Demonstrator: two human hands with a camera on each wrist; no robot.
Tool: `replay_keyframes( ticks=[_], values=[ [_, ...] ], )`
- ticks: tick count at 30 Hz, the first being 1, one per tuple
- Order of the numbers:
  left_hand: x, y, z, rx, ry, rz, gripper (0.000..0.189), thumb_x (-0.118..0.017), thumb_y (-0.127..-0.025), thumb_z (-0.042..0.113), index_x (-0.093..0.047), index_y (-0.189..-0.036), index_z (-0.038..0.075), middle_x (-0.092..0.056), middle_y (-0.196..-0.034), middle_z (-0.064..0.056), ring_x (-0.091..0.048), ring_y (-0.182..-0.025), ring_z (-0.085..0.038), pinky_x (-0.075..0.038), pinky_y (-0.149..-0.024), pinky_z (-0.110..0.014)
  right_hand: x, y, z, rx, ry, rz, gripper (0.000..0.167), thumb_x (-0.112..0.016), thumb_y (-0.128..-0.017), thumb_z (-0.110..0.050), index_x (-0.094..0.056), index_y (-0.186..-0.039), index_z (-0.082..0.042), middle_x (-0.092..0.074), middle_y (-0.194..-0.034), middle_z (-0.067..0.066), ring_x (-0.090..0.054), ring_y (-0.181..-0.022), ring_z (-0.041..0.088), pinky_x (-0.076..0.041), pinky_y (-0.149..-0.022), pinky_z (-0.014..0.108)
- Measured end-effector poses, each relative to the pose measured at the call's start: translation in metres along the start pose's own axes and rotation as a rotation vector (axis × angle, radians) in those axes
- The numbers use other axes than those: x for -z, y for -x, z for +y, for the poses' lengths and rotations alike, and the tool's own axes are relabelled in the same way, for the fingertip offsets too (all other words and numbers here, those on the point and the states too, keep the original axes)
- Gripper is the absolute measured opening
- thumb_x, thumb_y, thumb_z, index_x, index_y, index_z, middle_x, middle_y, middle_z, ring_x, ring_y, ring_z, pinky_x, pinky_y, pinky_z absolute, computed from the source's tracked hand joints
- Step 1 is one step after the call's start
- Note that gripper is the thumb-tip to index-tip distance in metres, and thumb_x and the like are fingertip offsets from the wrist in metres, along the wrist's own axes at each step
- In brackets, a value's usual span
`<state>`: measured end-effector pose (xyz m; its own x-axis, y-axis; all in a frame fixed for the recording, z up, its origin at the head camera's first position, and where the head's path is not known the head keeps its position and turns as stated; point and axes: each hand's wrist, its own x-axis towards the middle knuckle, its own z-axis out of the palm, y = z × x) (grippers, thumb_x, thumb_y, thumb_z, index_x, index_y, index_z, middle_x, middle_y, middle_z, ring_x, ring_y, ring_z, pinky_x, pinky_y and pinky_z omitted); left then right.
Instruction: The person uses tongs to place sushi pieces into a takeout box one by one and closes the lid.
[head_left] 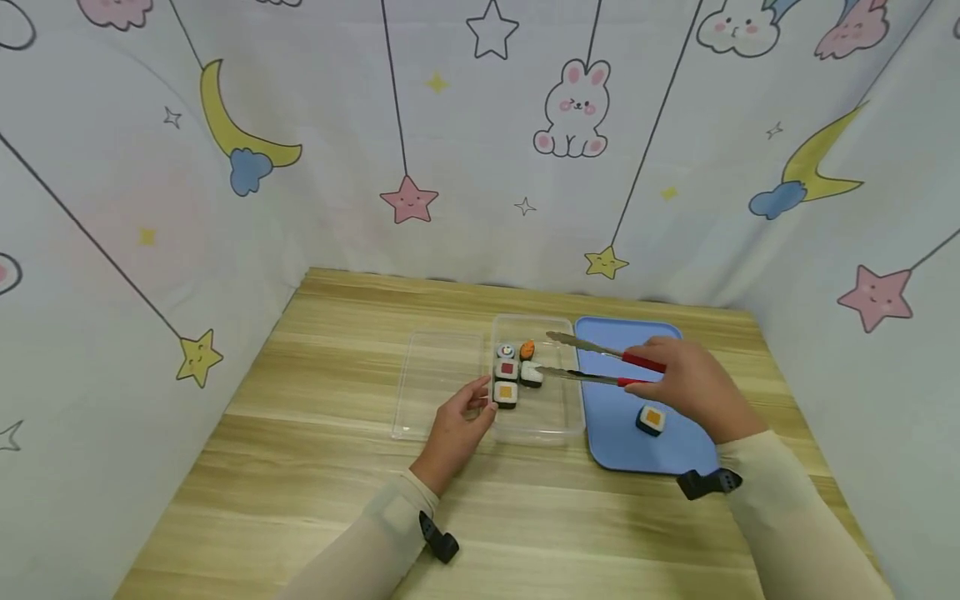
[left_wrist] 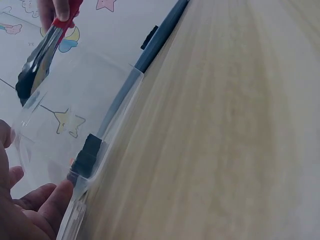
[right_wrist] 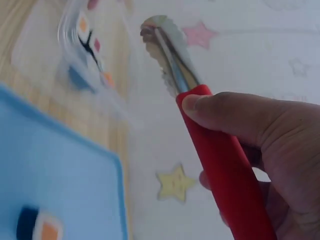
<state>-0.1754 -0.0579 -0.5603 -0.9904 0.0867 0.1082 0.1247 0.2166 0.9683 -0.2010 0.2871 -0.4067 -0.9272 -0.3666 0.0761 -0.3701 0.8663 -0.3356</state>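
My right hand [head_left: 693, 387] grips a pair of metal tongs [head_left: 588, 375] by the red handles. The tongs' arms stand apart with nothing between them, above a clear plastic box [head_left: 558, 417]. In the box sit several sushi pieces: a roll with a yellow-orange centre [head_left: 506, 394], one with a red centre [head_left: 507, 369], a small round one [head_left: 506, 352], an orange-topped one [head_left: 528, 349] and a white one [head_left: 531, 374], which a tong tip overlaps in the head view. My left hand [head_left: 457, 429] rests its fingertips against the box's left wall.
Right of the box lies a blue tray [head_left: 622, 442], bearing one sushi roll with a yellow-orange centre [head_left: 652, 419]. A flat clear lid [head_left: 435, 383] lies left of the box. Around the wooden table [head_left: 300, 483] hangs a patterned white cloth [head_left: 480, 150].
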Motion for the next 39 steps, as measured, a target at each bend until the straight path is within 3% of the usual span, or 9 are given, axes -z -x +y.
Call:
replay_keyframes(
  ticks=[6,12,17,24,30,34,37,39],
  values=[
    [-0.001,-0.001,-0.001,-0.004,0.013,0.007,0.049,-0.07,-0.1,0.022,-0.06,-0.146,0.012,-0.066,-0.129,-0.013,-0.065,-0.118,-0.027,-0.058,-0.094,-0.04,0.009,0.059,0.051,-0.145,-0.01,0.077,0.06,-0.089,-0.082,-0.038,-0.072,-0.128,-0.003,-0.072,-0.114,0.018,-0.066,-0.094,0.036,-0.057,-0.073,0.048],
    [0.0,-0.002,-0.003,-0.015,0.02,-0.001,0.049,-0.069,-0.1,0.021,-0.059,-0.147,0.01,-0.066,-0.13,-0.013,-0.065,-0.118,-0.026,-0.058,-0.092,-0.035,-0.006,0.111,0.092,-0.248,0.017,0.016,0.063,-0.09,-0.08,-0.041,-0.073,-0.125,0.0,-0.073,-0.109,0.019,-0.066,-0.089,0.033,-0.054,-0.069,0.045],
    [0.001,-0.002,-0.003,-0.009,0.007,0.008,0.049,-0.069,-0.101,0.023,-0.059,-0.147,0.012,-0.066,-0.131,-0.01,-0.065,-0.118,-0.024,-0.058,-0.092,-0.034,-0.016,0.129,0.105,-0.302,0.003,-0.031,0.06,-0.089,-0.08,-0.041,-0.074,-0.123,-0.001,-0.073,-0.107,0.017,-0.067,-0.087,0.032,-0.055,-0.067,0.044],
    [-0.001,-0.001,-0.002,-0.014,0.017,-0.002,0.05,-0.069,-0.101,0.024,-0.058,-0.148,0.01,-0.065,-0.133,-0.013,-0.064,-0.12,-0.027,-0.058,-0.094,-0.038,-0.022,0.135,0.106,-0.283,0.009,0.0,0.045,-0.091,-0.08,-0.029,-0.078,-0.115,-0.004,-0.075,-0.103,0.014,-0.068,-0.087,0.033,-0.056,-0.07,0.048],
    [-0.001,-0.003,-0.004,-0.004,0.031,-0.01,0.05,-0.068,-0.101,0.023,-0.057,-0.148,0.011,-0.066,-0.133,-0.011,-0.065,-0.119,-0.024,-0.058,-0.093,-0.036,-0.013,0.125,0.095,-0.226,0.015,0.12,0.044,-0.093,-0.077,-0.023,-0.079,-0.115,-0.005,-0.076,-0.1,0.016,-0.068,-0.084,0.033,-0.053,-0.064,0.04],
    [0.0,-0.002,-0.003,0.002,0.045,-0.013,0.05,-0.068,-0.101,0.022,-0.058,-0.148,0.011,-0.066,-0.133,-0.011,-0.064,-0.119,-0.025,-0.058,-0.093,-0.039,0.001,0.109,0.079,-0.185,-0.014,0.185,0.045,-0.092,-0.079,-0.023,-0.079,-0.119,-0.007,-0.076,-0.106,0.017,-0.068,-0.09,0.035,-0.053,-0.063,0.033],
    [0.0,-0.002,-0.003,0.005,0.055,-0.01,0.05,-0.07,-0.1,0.022,-0.058,-0.148,0.012,-0.066,-0.132,-0.011,-0.064,-0.119,-0.025,-0.057,-0.094,-0.041,0.009,0.089,0.061,-0.145,-0.051,0.174,0.044,-0.09,-0.082,-0.027,-0.078,-0.12,-0.008,-0.075,-0.106,0.013,-0.067,-0.091,0.032,-0.054,-0.063,0.029],
    [-0.001,-0.001,-0.001,0.015,0.064,-0.004,0.05,-0.07,-0.1,0.019,-0.058,-0.148,0.011,-0.065,-0.133,-0.013,-0.064,-0.12,-0.028,-0.057,-0.096,-0.045,0.01,0.074,0.047,-0.111,-0.066,0.143,0.044,-0.09,-0.083,-0.028,-0.078,-0.121,-0.009,-0.075,-0.109,0.013,-0.068,-0.093,0.032,-0.057,-0.067,0.033]
  ],
)
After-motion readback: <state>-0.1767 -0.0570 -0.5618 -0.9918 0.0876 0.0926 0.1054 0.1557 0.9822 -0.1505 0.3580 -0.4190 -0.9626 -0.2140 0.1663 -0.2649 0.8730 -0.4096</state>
